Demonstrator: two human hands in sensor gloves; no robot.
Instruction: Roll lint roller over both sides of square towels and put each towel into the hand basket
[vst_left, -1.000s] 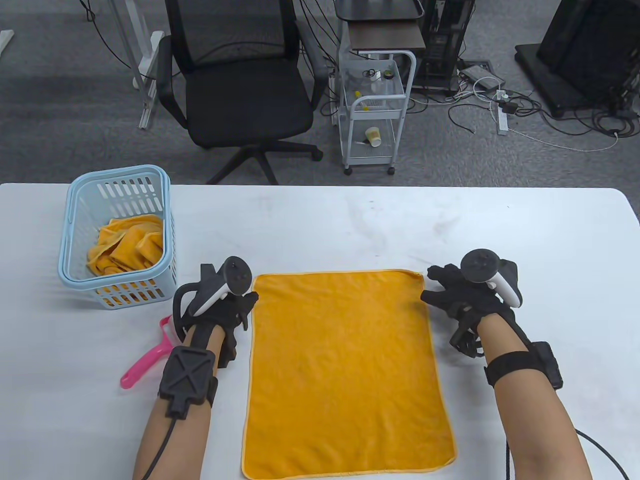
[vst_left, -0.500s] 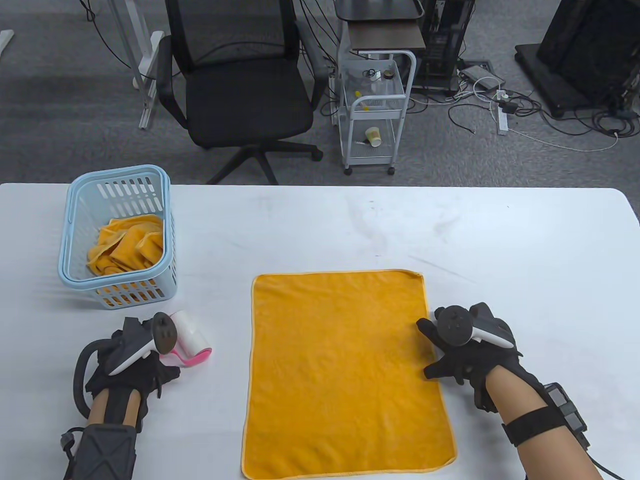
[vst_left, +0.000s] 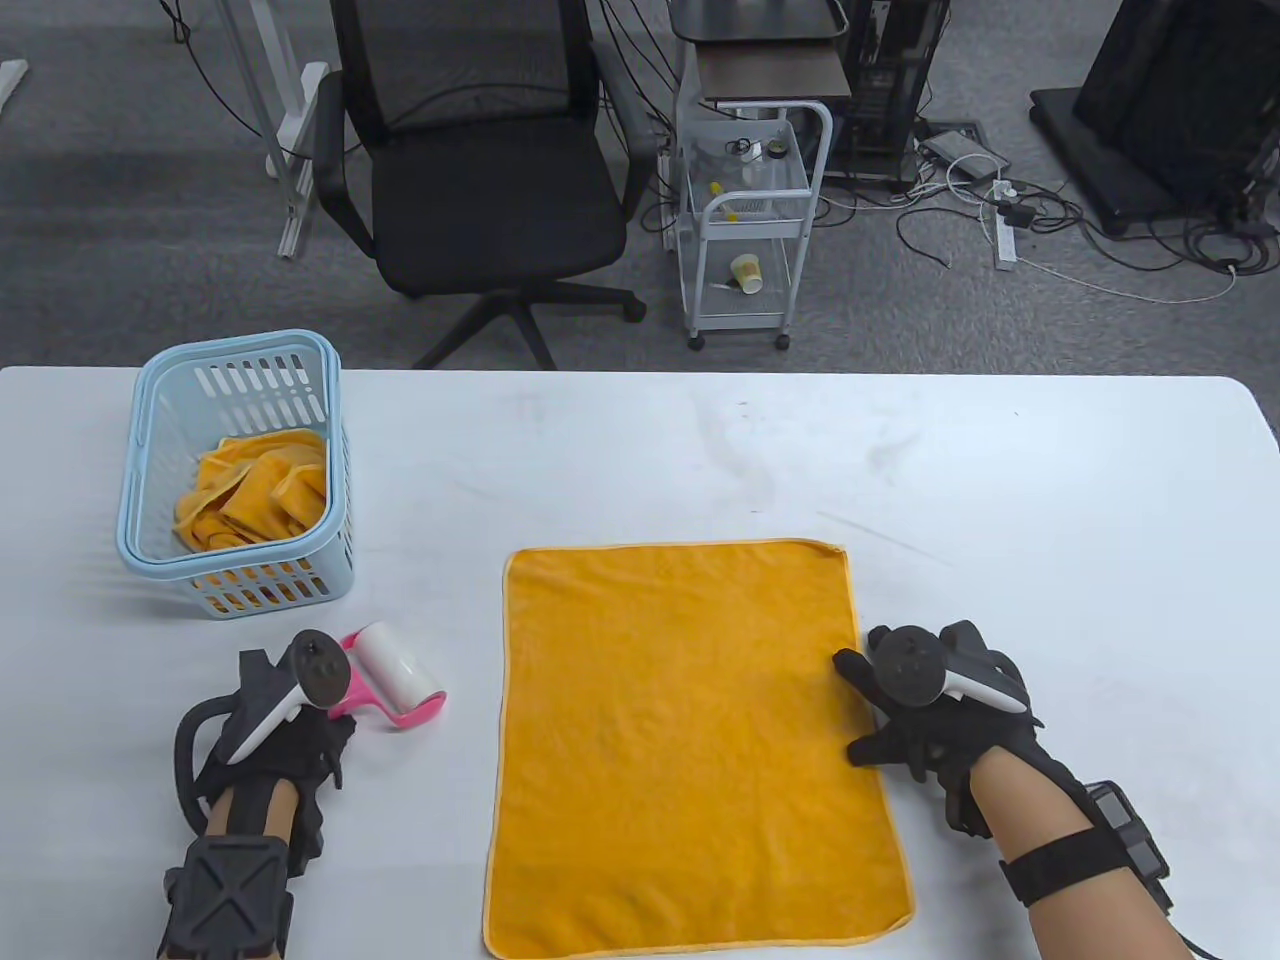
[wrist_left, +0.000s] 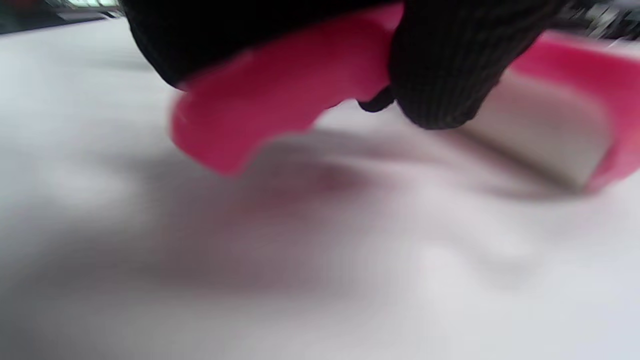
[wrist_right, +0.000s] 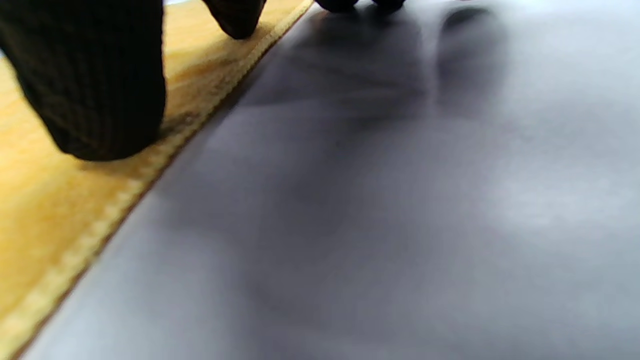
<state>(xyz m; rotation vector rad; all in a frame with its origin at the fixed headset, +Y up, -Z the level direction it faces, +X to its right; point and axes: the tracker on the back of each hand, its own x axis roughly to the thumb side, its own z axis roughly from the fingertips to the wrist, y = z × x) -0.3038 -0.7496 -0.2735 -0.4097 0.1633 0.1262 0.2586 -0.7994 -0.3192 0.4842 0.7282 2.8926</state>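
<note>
An orange square towel (vst_left: 690, 740) lies flat on the white table (vst_left: 640, 450). My left hand (vst_left: 285, 735) grips the pink handle of a lint roller (vst_left: 390, 680), whose white roll points toward the towel's left edge; in the left wrist view my fingers (wrist_left: 435, 65) curl round the pink lint roller handle (wrist_left: 280, 95) just above the table. My right hand (vst_left: 925, 715) rests flat at the towel's right edge, with fingertips (wrist_right: 95, 85) pressing on the towel's hem (wrist_right: 150, 150). A light blue hand basket (vst_left: 235, 470) at the left holds crumpled orange towels (vst_left: 255, 490).
A black office chair (vst_left: 480, 170) and a white wire cart (vst_left: 750, 220) stand behind the table's far edge. Cables lie on the floor at the back right.
My left hand left the towel's top left corner, took hold of the lint roller and has lifted it slightly rightward. My right hand slid down the towel's right edge and settled there.
</note>
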